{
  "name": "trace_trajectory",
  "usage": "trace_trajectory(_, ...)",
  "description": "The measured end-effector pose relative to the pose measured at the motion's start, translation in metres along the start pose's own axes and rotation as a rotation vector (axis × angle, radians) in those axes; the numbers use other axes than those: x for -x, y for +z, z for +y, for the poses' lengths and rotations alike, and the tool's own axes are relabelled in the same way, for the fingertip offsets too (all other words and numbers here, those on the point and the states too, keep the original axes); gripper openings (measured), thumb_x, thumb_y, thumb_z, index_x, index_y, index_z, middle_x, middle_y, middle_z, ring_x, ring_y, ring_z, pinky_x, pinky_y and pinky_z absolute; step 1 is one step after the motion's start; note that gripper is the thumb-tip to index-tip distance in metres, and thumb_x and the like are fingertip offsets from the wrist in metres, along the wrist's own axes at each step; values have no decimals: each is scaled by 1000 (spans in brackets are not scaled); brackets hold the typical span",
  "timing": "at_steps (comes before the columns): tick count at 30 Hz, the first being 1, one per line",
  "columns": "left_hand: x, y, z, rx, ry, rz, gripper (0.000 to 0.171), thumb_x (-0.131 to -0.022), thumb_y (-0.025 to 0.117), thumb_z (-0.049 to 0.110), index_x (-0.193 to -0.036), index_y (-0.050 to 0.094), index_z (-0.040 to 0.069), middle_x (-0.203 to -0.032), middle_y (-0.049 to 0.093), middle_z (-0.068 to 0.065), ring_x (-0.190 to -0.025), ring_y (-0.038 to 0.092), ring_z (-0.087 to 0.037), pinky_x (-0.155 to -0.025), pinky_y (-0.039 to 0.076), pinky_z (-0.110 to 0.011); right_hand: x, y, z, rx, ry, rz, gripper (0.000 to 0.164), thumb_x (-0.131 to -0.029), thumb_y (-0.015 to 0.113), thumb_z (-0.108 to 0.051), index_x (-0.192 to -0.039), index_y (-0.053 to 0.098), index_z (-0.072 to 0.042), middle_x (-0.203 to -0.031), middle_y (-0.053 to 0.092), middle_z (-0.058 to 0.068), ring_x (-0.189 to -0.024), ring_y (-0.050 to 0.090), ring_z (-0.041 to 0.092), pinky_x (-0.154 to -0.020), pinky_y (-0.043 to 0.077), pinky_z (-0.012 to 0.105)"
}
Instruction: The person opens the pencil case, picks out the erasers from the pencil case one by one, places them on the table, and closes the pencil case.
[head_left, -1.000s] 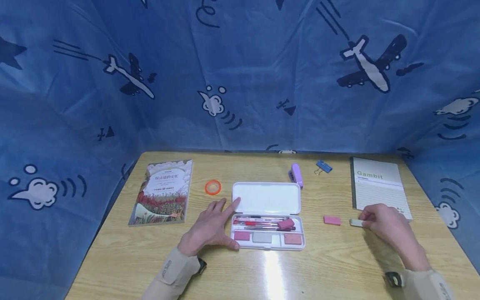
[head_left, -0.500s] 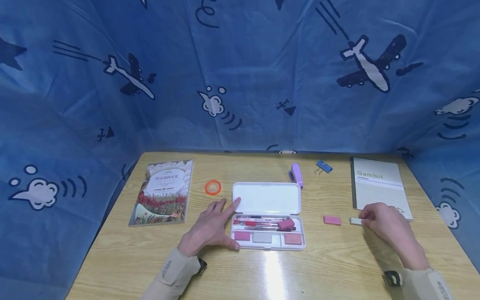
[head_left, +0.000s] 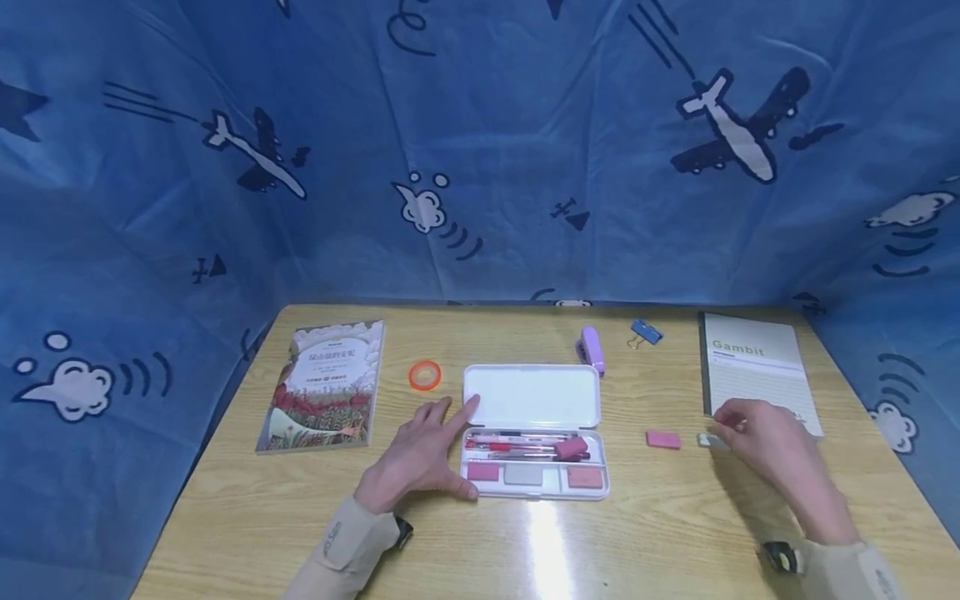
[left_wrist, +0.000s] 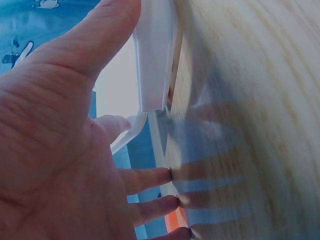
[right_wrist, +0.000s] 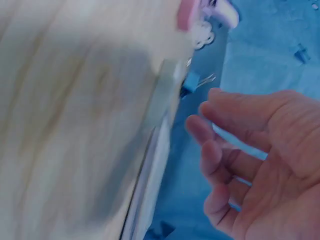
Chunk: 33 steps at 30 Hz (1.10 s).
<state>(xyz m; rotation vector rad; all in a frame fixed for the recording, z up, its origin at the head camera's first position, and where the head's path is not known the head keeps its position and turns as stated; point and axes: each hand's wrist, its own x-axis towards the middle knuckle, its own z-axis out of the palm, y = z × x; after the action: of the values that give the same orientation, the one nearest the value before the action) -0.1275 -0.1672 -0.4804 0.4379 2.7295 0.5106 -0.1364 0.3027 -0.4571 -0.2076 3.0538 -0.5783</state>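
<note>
The white pencil case (head_left: 532, 397) lies with its lid folded back, pens (head_left: 517, 437) and several erasers inside. At its left side my left hand (head_left: 416, 454) is spread, index finger on the lid and thumb at the front left corner; the left wrist view shows that thumb against the white case wall (left_wrist: 155, 60). On the table to the right lies a pale grey-white eraser (head_left: 707, 440), partly covered by my right hand (head_left: 768, 442). In the right wrist view the right fingers (right_wrist: 212, 155) are loosely bent, hold nothing and stand apart from the pale eraser (right_wrist: 161, 92).
A pink eraser (head_left: 663, 439) lies between case and right hand. Behind are a purple stapler (head_left: 592, 348) and a blue binder clip (head_left: 647, 332). A notebook (head_left: 757, 367) lies at right, a tape roll (head_left: 425, 375) and a book (head_left: 322, 383) at left. Blue curtain surrounds the table.
My right hand has let go of the pale eraser and lifted slightly from it; the eraser stays on the table. The left hand has kept its place at the pencil case.
</note>
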Motion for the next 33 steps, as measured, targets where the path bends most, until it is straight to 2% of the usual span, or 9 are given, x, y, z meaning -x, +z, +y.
trace_trajectory(5, 1, 0, 0, 1, 0, 2, 137, -56, 91, 64, -163, 9, 38, -168, 19, -21, -153, 20, -46, -121, 25, -68, -4, 5, -32, -49, -131, 63, 15, -86, 75, -10, -99, 77, -5, -92, 77, 12, -77, 67, 23, -64, 54, 40)
trace_trajectory(8, 1, -1, 0, 1, -5, 0, 138, -56, 91, 64, -163, 8, 39, -169, 19, -20, -154, 19, -46, -121, 25, -68, -9, 12, -53, -76, -205, 49, 22, -84, 77, -8, -106, 77, -5, -98, 77, 13, -79, 67, 22, -68, 56, 41)
trace_trajectory(12, 1, -1, 0, 2, -11, -5, 138, -56, 90, 65, -163, 7, 40, -169, 18, -19, -154, 19, -46, -122, 24, -67, -14, 21, -75, -96, -281, 39, 27, -82, 79, -8, -110, 78, -7, -101, 77, 10, -79, 66, 18, -68, 56, 36)
trace_trajectory(15, 1, -1, 1, 2, -10, -5, 137, -56, 90, 65, -163, 8, 40, -169, 18, -19, -154, 19, -46, -121, 24, -68, -16, 28, -88, -94, -327, 45, 27, -82, 81, -8, -109, 79, -10, -98, 76, 6, -79, 65, 15, -68, 55, 32)
trace_trajectory(19, 0, -1, 1, 1, -13, -3, 137, -55, 91, 65, -163, 9, 40, -169, 19, -19, -154, 19, -46, -122, 24, -67, -17, 39, -103, -119, -355, 29, 26, -79, 84, -9, -104, 81, -14, -86, 68, 0, -72, 54, 8, -61, 45, 23)
trace_trajectory(22, 1, -1, 1, 5, -11, 3, 137, -55, 91, 64, -163, 10, 40, -169, 19, -19, -154, 20, -46, -121, 24, -67, -19, 48, -111, -136, -362, -4, 26, -78, 85, -10, -103, 82, -16, -80, 60, -2, -69, 45, 7, -58, 40, 21)
trace_trajectory(25, 1, -1, 0, 5, -4, 9, 137, -55, 91, 64, -163, 10, 39, -168, 20, -20, -153, 20, -46, -120, 25, -69, -21, 56, -118, -127, -378, -22, 25, -77, 86, -14, -102, 82, -17, -86, 65, -2, -77, 53, 8, -65, 47, 23)
trace_trajectory(28, 2, -1, 0, 3, -2, 9, 138, -55, 91, 64, -163, 9, 40, -168, 20, -20, -154, 20, -46, -120, 25, -70, -22, 61, -124, -129, -386, -51, 25, -77, 87, -17, -102, 83, -19, -91, 68, -2, -82, 57, 10, -70, 49, 26)
trace_trajectory(33, 2, -1, 0, 9, -3, 9, 137, -56, 91, 64, -163, 10, 39, -168, 20, -20, -153, 20, -46, -120, 24, -70, -25, 67, -130, -114, -376, -104, 26, -76, 88, -19, -102, 83, -21, -81, 60, -6, -73, 45, 5, -61, 39, 20)
